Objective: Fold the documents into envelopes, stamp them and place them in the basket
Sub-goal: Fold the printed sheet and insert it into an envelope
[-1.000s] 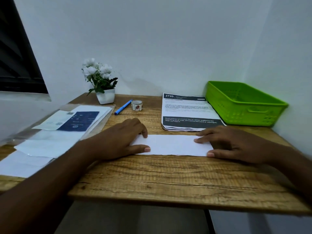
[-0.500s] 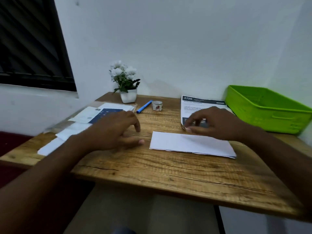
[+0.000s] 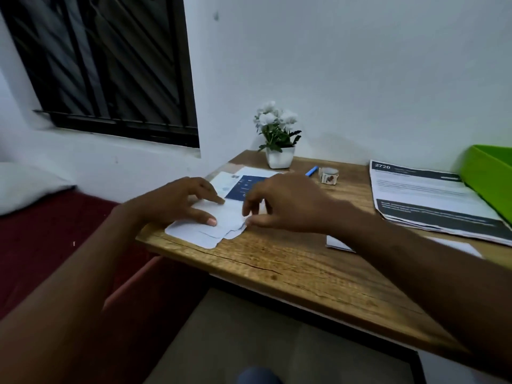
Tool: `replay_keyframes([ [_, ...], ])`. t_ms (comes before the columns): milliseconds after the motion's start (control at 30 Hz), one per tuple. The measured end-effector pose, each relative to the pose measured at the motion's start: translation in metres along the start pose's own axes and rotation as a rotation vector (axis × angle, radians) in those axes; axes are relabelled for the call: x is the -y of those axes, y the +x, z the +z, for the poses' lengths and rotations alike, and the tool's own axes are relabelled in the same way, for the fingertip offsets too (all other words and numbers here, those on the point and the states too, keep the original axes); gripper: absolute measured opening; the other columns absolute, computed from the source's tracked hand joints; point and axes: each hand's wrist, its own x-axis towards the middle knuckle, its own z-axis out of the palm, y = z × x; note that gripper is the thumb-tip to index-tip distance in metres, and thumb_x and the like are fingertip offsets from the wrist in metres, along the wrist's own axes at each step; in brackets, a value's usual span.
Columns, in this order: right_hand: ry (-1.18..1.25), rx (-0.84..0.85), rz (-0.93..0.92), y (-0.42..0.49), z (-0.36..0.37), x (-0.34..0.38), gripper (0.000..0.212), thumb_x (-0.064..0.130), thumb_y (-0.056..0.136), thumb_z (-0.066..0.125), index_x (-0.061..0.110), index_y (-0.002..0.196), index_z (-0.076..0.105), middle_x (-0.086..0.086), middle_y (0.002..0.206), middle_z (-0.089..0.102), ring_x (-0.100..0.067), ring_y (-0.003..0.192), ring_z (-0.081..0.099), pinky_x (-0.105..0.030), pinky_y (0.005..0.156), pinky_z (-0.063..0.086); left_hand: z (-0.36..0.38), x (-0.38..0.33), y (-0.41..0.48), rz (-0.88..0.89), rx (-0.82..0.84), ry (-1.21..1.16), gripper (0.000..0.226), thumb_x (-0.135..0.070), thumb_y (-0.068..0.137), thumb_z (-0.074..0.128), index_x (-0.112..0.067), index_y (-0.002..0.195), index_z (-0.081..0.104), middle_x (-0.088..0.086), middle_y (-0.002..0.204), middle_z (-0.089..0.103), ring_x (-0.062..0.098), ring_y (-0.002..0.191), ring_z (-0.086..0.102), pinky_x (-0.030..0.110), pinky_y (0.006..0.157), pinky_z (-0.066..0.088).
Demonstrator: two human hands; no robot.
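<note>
Envelopes (image 3: 194,231) in one stack: left fingers (image 3: 206,218) spread on top, right fingers (image 3: 257,223) pinching one.

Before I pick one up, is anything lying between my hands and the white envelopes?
Nothing visible does. The left hand rests on the white envelopes, and the right hand is at their right edge.

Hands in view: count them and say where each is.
2. The left hand rests on the envelopes at the desk's left edge; the right hand is at the same pile's right side. Neither is hidden.
</note>
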Motion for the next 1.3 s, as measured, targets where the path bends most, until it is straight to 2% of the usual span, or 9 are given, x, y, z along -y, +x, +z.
replay_keyframes([
  [267, -0.107, -0.098, -0.102, 0.023, 0.022, 0.026, 0.035, 0.045, 0.088, 0.059, 0.035, 0.121, 0.063, 0.013, 0.115, 0.065, -0.010, 0.105, 0.061, -0.028, 0.067, 0.037, -0.007, -0.003, 0.008, 0.147, -0.204, -0.080, 0.023, -0.046, 0.065, 0.072, -0.034, 0.084, 0.073, -0.007, 0.101, 0.068, 0.010, 0.092, 0.062, 0.008, 0.075, 0.042],
  [433, -0.232, -0.242, -0.138, 0.022, 0.026, 0.025, 0.042, 0.026, 0.077, 0.073, 0.027, 0.118, 0.065, 0.002, 0.100, 0.064, -0.023, 0.074, 0.063, -0.028, 0.055, 0.032, -0.020, -0.007, 0.012, 0.134, -0.121, -0.175, 0.041, -0.069, 0.061, 0.068, -0.036, 0.083, 0.075, -0.008, 0.092, 0.072, 0.006, 0.083, 0.065, 0.013, 0.070, 0.047],
  [533, -0.283, -0.323, -0.099, 0.025, 0.030, 0.020, 0.035, 0.021, 0.071, 0.078, 0.021, 0.104, 0.069, 0.001, 0.090, 0.064, -0.024, 0.059, 0.061, -0.025, 0.048, 0.028, -0.022, -0.009, 0.016, 0.067, -0.054, -0.196, 0.030, -0.056, 0.065, 0.071, -0.032, 0.084, 0.076, -0.008, 0.093, 0.074, 0.011, 0.087, 0.067, 0.033, 0.085, 0.051],
  [633, -0.318, -0.401, -0.055, 0.028, 0.034, 0.016, 0.025, 0.021, 0.071, 0.078, 0.021, 0.094, 0.070, 0.002, 0.091, 0.065, -0.020, 0.055, 0.060, -0.022, 0.045, 0.029, -0.024, -0.007, 0.017, 0.006, 0.007, -0.228, 0.035, -0.052, 0.067, 0.073, -0.024, 0.088, 0.078, -0.006, 0.097, 0.075, 0.018, 0.095, 0.067, 0.043, 0.093, 0.050],
  [767, -0.246, -0.500, -0.073, 0.029, 0.037, 0.010, 0.009, 0.020, 0.074, 0.077, 0.025, 0.080, 0.072, 0.005, 0.075, 0.064, -0.021, 0.058, 0.062, -0.023, 0.050, 0.026, -0.024, -0.003, 0.017, -0.022, -0.026, -0.285, 0.065, -0.075, 0.053, 0.072, -0.021, 0.089, 0.079, 0.003, 0.100, 0.074, 0.030, 0.100, 0.063, 0.050, 0.093, 0.048],
  [933, -0.234, -0.548, -0.123, 0.026, 0.037, 0.010, 0.004, 0.023, 0.078, 0.073, 0.026, 0.079, 0.073, 0.007, 0.074, 0.067, -0.019, 0.062, 0.061, -0.024, 0.054, 0.026, -0.024, -0.002, 0.018, -0.041, -0.044, -0.348, 0.070, -0.076, 0.049, 0.072, -0.020, 0.089, 0.079, -0.003, 0.101, 0.074, 0.027, 0.103, 0.063, 0.047, 0.095, 0.047],
  [1067, -0.127, -0.570, -0.153, 0.023, 0.040, 0.012, 0.005, 0.022, 0.083, 0.068, 0.023, 0.085, 0.072, 0.006, 0.079, 0.071, -0.019, 0.068, 0.064, -0.031, 0.054, 0.044, -0.026, -0.006, 0.018, -0.013, -0.115, -0.373, 0.030, -0.062, 0.062, 0.072, -0.035, 0.076, 0.078, 0.002, 0.095, 0.075, 0.033, 0.095, 0.061, 0.031, 0.075, 0.046],
  [1133, -0.071, -0.602, -0.180, 0.019, 0.038, 0.013, 0.005, 0.021, 0.085, 0.068, 0.020, 0.087, 0.073, 0.005, 0.081, 0.072, -0.018, 0.067, 0.066, -0.034, 0.052, 0.048, -0.026, -0.012, 0.019, -0.014, -0.124, -0.345, 0.018, -0.055, 0.066, 0.070, -0.039, 0.071, 0.077, 0.003, 0.092, 0.075, 0.025, 0.083, 0.062, 0.019, 0.065, 0.045],
  [1300, 0.134, -0.721, -0.163, 0.007, 0.018, 0.015, 0.008, 0.017, 0.088, 0.067, 0.017, 0.092, 0.074, 0.005, 0.087, 0.073, -0.009, 0.067, 0.065, -0.029, 0.053, 0.049, -0.030, -0.010, 0.020, -0.064, -0.107, -0.261, 0.005, -0.032, 0.079, 0.074, -0.031, 0.076, 0.077, -0.004, 0.079, 0.075, 0.004, 0.067, 0.059, 0.021, 0.062, 0.044],
])
